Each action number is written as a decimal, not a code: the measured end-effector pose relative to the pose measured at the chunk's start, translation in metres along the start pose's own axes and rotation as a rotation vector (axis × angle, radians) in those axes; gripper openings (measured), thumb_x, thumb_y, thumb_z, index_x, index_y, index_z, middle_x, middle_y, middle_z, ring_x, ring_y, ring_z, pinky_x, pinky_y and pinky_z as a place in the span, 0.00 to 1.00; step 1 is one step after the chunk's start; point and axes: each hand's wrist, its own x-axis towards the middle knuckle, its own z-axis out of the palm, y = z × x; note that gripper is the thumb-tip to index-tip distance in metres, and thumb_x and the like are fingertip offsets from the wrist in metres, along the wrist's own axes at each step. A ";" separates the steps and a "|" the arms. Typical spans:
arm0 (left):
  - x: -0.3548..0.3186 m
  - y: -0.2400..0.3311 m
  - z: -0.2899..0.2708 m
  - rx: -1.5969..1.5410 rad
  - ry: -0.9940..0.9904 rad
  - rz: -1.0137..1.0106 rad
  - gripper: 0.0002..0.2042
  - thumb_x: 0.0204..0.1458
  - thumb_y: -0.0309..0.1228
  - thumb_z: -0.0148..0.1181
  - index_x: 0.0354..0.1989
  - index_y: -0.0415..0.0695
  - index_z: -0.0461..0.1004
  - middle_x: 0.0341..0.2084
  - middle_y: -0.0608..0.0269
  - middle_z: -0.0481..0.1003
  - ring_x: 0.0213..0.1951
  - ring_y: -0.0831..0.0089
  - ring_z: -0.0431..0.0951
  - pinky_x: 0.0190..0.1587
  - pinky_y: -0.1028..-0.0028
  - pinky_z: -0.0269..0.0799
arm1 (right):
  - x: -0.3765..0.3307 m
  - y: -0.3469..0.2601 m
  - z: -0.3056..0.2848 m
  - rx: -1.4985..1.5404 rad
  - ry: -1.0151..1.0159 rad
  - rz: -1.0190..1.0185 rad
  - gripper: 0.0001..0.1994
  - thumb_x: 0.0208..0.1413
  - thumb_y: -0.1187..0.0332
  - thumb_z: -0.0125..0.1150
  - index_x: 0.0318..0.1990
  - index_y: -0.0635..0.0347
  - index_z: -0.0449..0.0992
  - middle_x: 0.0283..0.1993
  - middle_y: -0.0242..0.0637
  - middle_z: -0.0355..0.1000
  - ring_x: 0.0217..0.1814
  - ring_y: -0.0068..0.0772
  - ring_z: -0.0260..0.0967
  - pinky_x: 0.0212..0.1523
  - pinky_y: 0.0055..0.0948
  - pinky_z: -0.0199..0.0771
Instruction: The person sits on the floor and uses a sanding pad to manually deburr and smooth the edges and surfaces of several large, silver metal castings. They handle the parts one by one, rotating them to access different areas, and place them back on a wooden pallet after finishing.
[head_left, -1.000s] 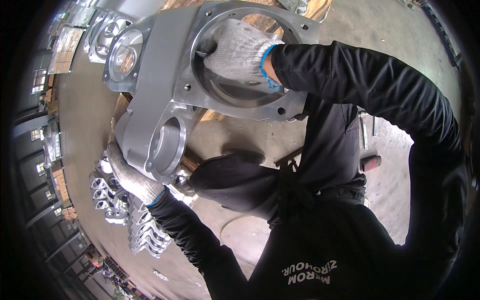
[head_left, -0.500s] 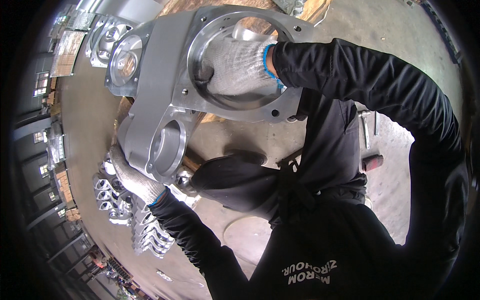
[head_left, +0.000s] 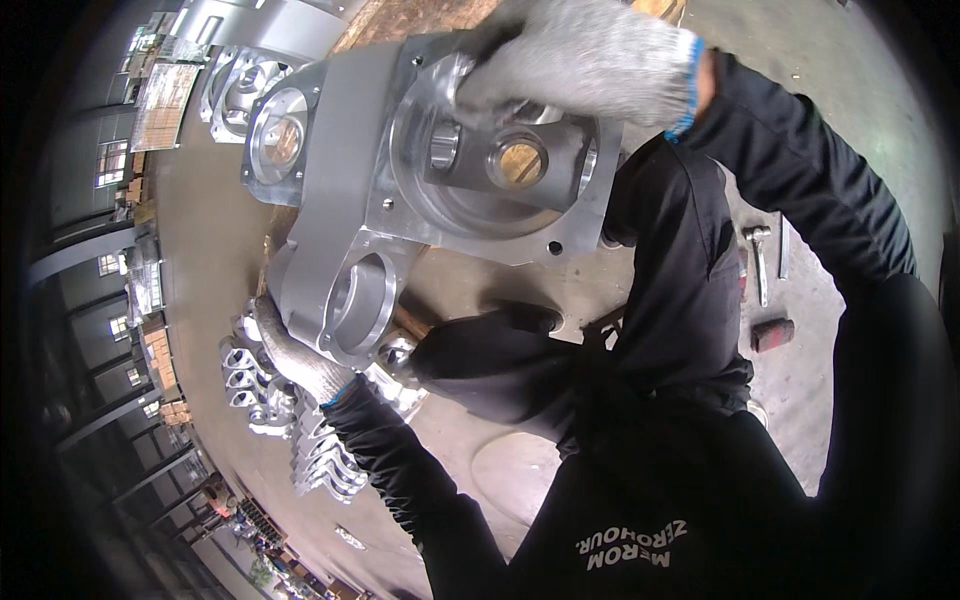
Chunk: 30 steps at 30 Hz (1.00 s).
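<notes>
A large machined metal housing [head_left: 340, 150] stands in front of me, with a wide round bore at its right and a smaller ring-shaped opening [head_left: 362, 300] at its lower end. My left hand [head_left: 305, 350], in a pale knit glove, grips the lower end's outer side, its fingertips partly hidden. Over the upper part of the wide bore is my right hand [head_left: 590, 60], in a grey-white glove with a blue cuff. Motion smears its bent fingers, so any hold is unclear. Within the bore shows a grey metal cross-piece [head_left: 480, 150] with a round hole.
More silver castings stand at the upper left [head_left: 240, 95] and on the floor at lower left [head_left: 330, 450]. On the floor to my right lie a wrench-like tool [head_left: 760, 265] and a dark red block [head_left: 772, 334]. My bent knees [head_left: 660, 190] are close to the housing.
My right hand has come up and right out of the wide bore, uncovering the cross-piece inside. My left hand keeps its place on the housing. The whole view has shifted slightly.
</notes>
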 end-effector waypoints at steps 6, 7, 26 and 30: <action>0.000 0.001 0.013 -0.045 0.016 -0.102 0.24 0.69 0.45 0.46 0.62 0.39 0.71 0.57 0.54 0.76 0.58 0.59 0.76 0.63 0.57 0.71 | -0.050 -0.085 -0.018 0.116 0.362 0.206 0.17 0.61 0.63 0.61 0.52 0.64 0.83 0.39 0.43 0.83 0.39 0.29 0.79 0.44 0.28 0.78; -0.002 0.006 0.015 -0.178 -0.064 -0.209 0.24 0.69 0.45 0.46 0.62 0.39 0.71 0.57 0.53 0.75 0.58 0.59 0.76 0.63 0.57 0.72 | -0.042 -0.092 -0.014 0.106 0.397 0.307 0.17 0.61 0.64 0.61 0.52 0.65 0.83 0.38 0.42 0.83 0.39 0.27 0.79 0.44 0.28 0.78; -0.005 -0.007 0.020 0.025 0.029 0.100 0.16 0.69 0.32 0.49 0.56 0.35 0.76 0.51 0.56 0.78 0.52 0.71 0.77 0.58 0.68 0.72 | -0.009 -0.033 0.049 0.078 0.375 0.381 0.11 0.60 0.64 0.61 0.39 0.64 0.83 0.30 0.38 0.80 0.32 0.29 0.77 0.40 0.28 0.77; 0.010 -0.021 -0.003 0.384 -0.070 0.407 0.16 0.69 0.32 0.49 0.57 0.36 0.76 0.51 0.56 0.78 0.52 0.71 0.77 0.58 0.68 0.73 | 0.009 -0.024 0.056 0.088 0.416 0.483 0.12 0.61 0.64 0.64 0.38 0.67 0.83 0.30 0.33 0.79 0.33 0.21 0.75 0.39 0.24 0.76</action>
